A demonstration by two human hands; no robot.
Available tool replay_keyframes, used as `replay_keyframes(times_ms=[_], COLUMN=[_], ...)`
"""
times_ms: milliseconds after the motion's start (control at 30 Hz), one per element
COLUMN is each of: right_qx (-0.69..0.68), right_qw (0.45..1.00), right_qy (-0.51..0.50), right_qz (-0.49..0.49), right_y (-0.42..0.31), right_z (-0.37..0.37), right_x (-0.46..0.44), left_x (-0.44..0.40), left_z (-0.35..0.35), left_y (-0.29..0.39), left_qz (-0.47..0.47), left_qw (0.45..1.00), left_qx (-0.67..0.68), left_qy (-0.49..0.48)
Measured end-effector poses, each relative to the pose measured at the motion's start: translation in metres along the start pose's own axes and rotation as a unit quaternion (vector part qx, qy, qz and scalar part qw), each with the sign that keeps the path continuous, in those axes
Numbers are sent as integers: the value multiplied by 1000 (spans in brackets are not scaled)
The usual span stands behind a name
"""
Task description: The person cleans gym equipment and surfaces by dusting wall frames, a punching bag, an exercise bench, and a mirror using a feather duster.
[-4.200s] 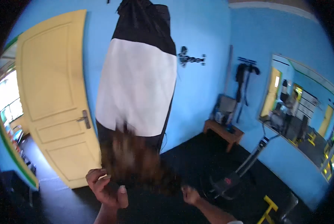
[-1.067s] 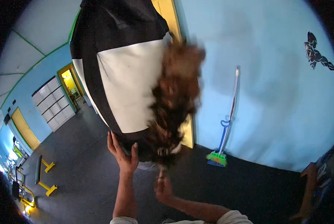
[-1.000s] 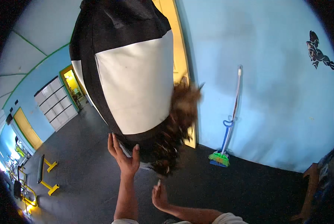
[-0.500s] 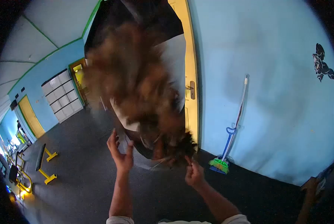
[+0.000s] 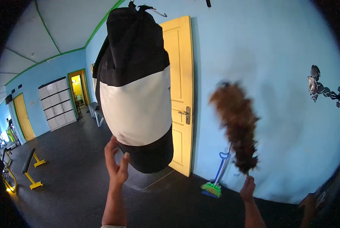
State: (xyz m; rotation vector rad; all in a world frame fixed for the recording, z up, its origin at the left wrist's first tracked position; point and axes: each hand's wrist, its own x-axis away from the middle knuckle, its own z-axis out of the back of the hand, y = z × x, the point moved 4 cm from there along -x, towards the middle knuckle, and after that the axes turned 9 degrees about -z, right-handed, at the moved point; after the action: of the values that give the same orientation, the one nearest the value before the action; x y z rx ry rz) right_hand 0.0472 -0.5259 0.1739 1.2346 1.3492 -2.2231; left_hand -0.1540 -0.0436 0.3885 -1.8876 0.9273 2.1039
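A punching bag [image 5: 135,110], black with a broad white band, hangs in front of me at the centre left. My left hand [image 5: 117,167] is raised by its lower left side, fingers apart; whether the fingertips touch the bag I cannot tell. Off to the right, my right hand [image 5: 248,189] is closed around the handle of a brown feather duster [image 5: 238,125]. The duster points upward, its feathers slightly blurred, in front of the blue wall [image 5: 280,49] and apart from the bag.
A yellow door [image 5: 181,95] stands behind the bag. Against the wall leans a broom [image 5: 212,188] with green bristles. Farther left are a bench with yellow legs [image 5: 34,169] and white lockers [image 5: 57,102]. Dark matting [image 5: 78,152] covers the floor.
The feather duster has swung from in front of the bag to the right, uncovering the bag. My right hand has moved right and down with it; my left hand is slightly lower.
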Motion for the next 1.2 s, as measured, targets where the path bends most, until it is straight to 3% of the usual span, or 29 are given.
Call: replay_keyframes(times_ms=[33,67,200,333,400,433,500,600,667,733,800,900,967,1000,1067,1200], right_qx=[-51,-149,-132,-92,-149,-139,-169,-98,-135,-170,-189,-213,-216,-260,-167,-137], right_qw=[996,988,984,985,977,983,970,958,965,974,975,965,953,941,977,984], right_qy=[75,7,-60,-77,-149,-118,-154,-189,-97,-30,-99,-101,-211,-219,-130,-97], right_qz=[21,-32,101,123,22,31,88,190,205,143,69,116,-22,0,33,54], right_y=[-18,-57,-275,-373,-381,-377,-348,-292,-277,-305,-347,-386,-385,-377,-363,-392], right_z=[-15,-26,-44,-65,-68,-75,-96,-112,-118,-127,-125,-128,-136,-141,-134,-93], right_x=[-17,-38,-116,-171,-191,-186,-148,-87,-97,-137,-191,-255,-277,-289,-315,-341], left_x=[-3,-5,-3,-2,0,2,4,-2,-9,-24,-41,-66,-79,-86,-104,-152], left_z=[-11,-21,-31,-29,-24,-21,-16,-5,-4,1,-4,-9,-5,-2,6,5], left_y=[-1,-1,2,4,-2,-3,-4,-8,-4,7,28,51,60,63,68,103], left_qz=[-23,-47,-32,-66,-77,-67,-46,-107,-124,-109,-157,-226,-247,-249,-252,-303], left_qw=[999,994,995,985,980,981,979,979,971,974,966,946,935,928,920,890], left_qx=[-31,-65,-95,-148,-172,-163,-172,-147,-188,-193,-197,-223,-243,-266,-290,-336], left_qy=[-35,-68,-25,-60,-69,-80,-102,-90,-79,-36,-48,-67,-77,-82,-83,-63])
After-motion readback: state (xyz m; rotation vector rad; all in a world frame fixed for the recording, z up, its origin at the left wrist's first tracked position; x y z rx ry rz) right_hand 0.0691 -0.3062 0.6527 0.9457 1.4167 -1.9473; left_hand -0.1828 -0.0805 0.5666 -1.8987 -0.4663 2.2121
